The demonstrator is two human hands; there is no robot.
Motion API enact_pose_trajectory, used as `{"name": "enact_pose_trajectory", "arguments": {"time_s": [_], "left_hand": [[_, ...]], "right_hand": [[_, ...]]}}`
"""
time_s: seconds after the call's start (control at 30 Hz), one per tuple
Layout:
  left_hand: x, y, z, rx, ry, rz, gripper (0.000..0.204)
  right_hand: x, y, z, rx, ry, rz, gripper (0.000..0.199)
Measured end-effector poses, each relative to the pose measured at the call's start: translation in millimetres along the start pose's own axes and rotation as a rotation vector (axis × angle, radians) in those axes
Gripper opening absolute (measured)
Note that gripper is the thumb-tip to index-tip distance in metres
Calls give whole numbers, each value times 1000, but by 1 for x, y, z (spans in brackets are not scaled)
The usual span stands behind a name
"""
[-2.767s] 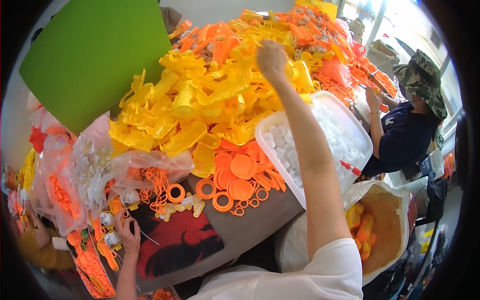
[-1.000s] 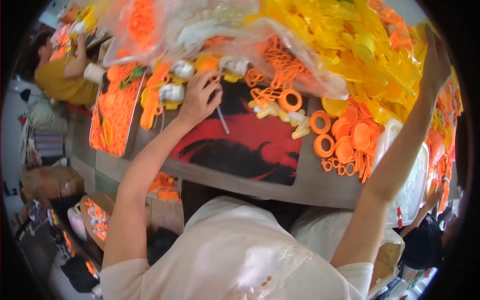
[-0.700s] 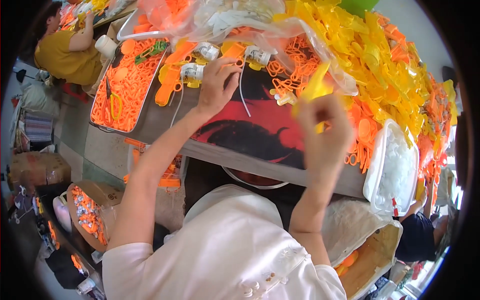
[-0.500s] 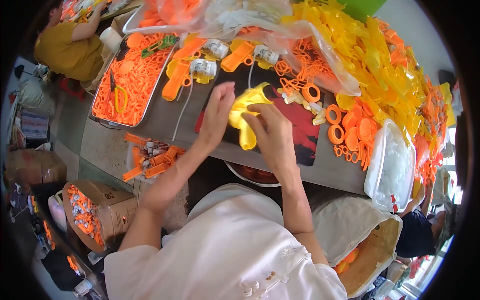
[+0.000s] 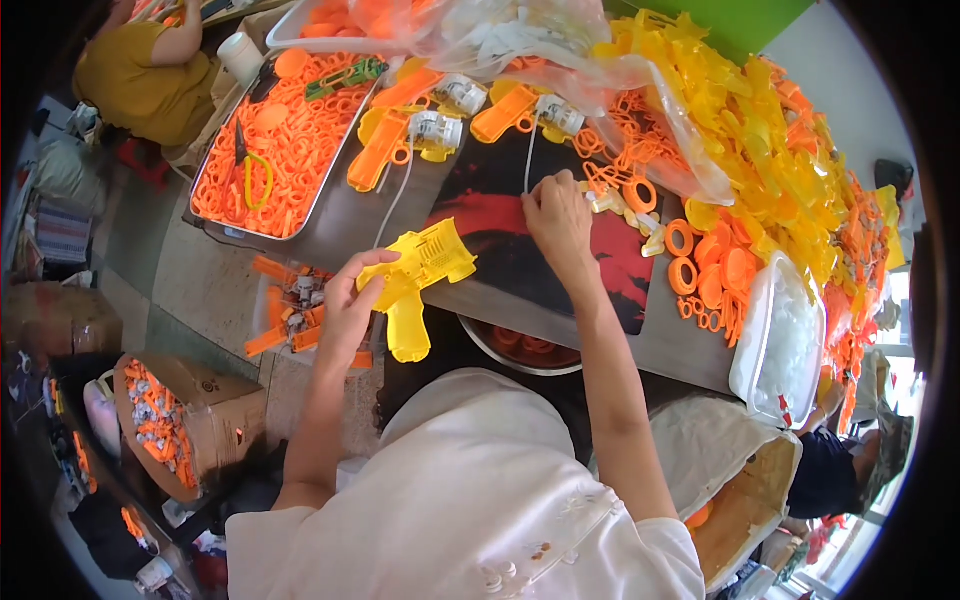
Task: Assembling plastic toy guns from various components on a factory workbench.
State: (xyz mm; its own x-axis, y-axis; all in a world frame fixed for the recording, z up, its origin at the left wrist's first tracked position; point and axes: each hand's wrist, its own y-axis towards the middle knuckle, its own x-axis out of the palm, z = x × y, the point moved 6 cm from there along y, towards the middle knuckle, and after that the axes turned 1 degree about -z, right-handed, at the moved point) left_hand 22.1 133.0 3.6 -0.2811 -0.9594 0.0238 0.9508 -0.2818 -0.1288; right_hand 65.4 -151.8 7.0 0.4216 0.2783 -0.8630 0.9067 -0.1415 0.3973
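Observation:
A yellow toy-gun half shell [image 5: 420, 285] is in my left hand [image 5: 348, 305], gripped at its upper left end, with its handle hanging down near the table's front edge. My right hand [image 5: 562, 225] is over the dark red-and-black mat [image 5: 500, 250], its fingers curled together. Whatever they hold is hidden. A thin white tube [image 5: 532, 150] ends beside those fingertips. Small pale yellowish pieces [image 5: 608, 202] lie just right of the hand. Beyond it, orange and yellow toy-gun assemblies with clear-and-white cylinders [image 5: 437, 132] rest on the table.
At the left stands a metal tray [image 5: 300, 225] of orange rings, with yellow-handled scissors [image 5: 257, 180] on top. Yellow shells [image 5: 730, 130] are heaped at the back right. Orange rings and discs [image 5: 712, 260] lie near a white bin [image 5: 750, 365]. A bowl [image 5: 500, 355] sits below the table edge.
My left hand has moved left and nearer with the yellow shell, which was between both hands before. My right hand has left the shell and reached farther across the mat.

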Motion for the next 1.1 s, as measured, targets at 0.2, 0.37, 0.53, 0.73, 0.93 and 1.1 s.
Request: {"name": "enact_pose_trajectory", "arguments": {"time_s": [0.2, 0.37, 0.53, 0.73, 0.93, 1.1], "left_hand": [[16, 12, 9, 181, 236, -113, 31], [77, 79, 28, 463, 280, -274, 29], [103, 71, 26, 820, 537, 296, 32], [57, -42, -7, 891, 471, 534, 26], [-90, -58, -121, 217, 847, 800, 21], [-172, -16, -193, -25, 978, 657, 21]], "right_hand": [[9, 40, -17, 377, 1058, -559, 30], [-30, 41, -39, 87, 900, -85, 32], [-48, -29, -31, -191, 298, -21, 23], [-32, -71, -22, -237, 10, -27, 50], [-44, -75, -13, -219, 45, 192, 41], [-44, -75, -13, -205, 35, 184, 34]]}}
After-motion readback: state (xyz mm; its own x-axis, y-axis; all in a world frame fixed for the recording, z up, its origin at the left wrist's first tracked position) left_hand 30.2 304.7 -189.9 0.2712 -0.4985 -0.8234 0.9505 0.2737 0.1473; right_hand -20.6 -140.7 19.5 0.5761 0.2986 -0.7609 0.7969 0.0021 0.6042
